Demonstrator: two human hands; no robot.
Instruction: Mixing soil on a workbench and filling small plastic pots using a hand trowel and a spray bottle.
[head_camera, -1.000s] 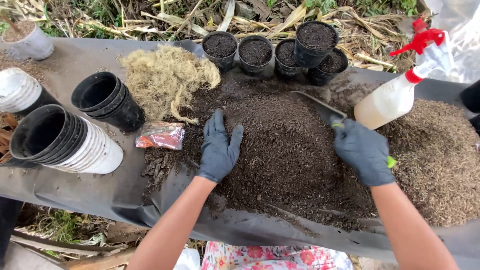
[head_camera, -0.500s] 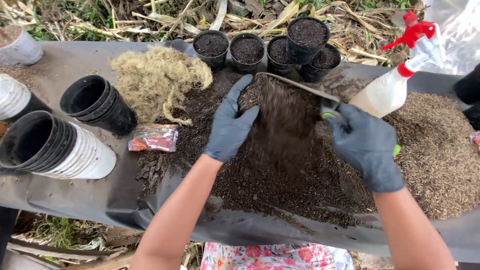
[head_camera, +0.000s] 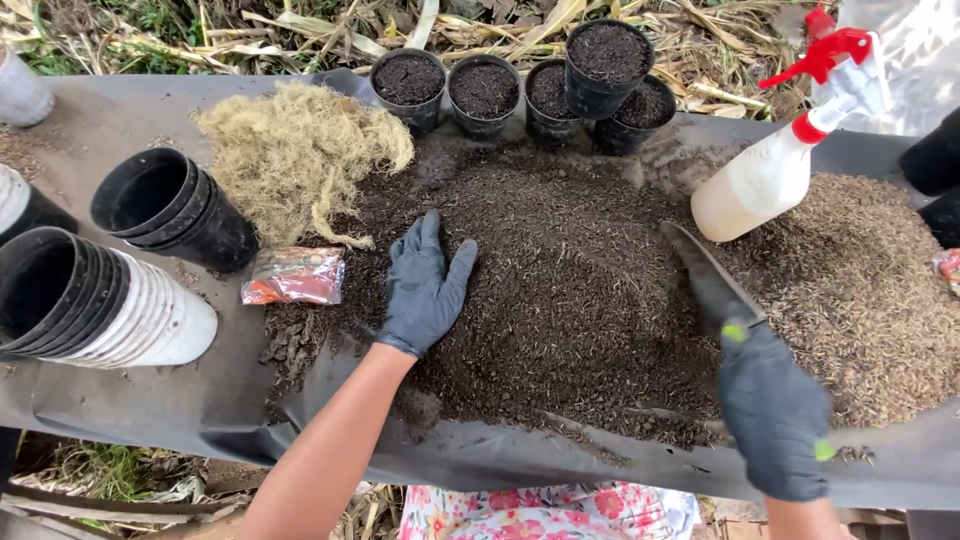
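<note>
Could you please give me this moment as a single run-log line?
left hand: flat on soil pile | right hand: holds trowel, blade in soil | filled pots behind | spray bottle right

- Setting: outdoors, in even daylight; no hard shadows fall on the work surface.
- Work surface: a dark grey plastic sheet (head_camera: 120, 120) spans the view from left to right. Its near edge sags and folds downward.
- Ground behind the sheet: dry straw, pale husks and dead stalks (head_camera: 300, 30) lie in a loose layer, with patches of green grass (head_camera: 160, 15) at the upper left.
- Ground below the near edge: green grass and dry stalks (head_camera: 110, 475) show at the lower left.
- Upper right corner: a piece of clear plastic film (head_camera: 915, 50) is visible.
</note>
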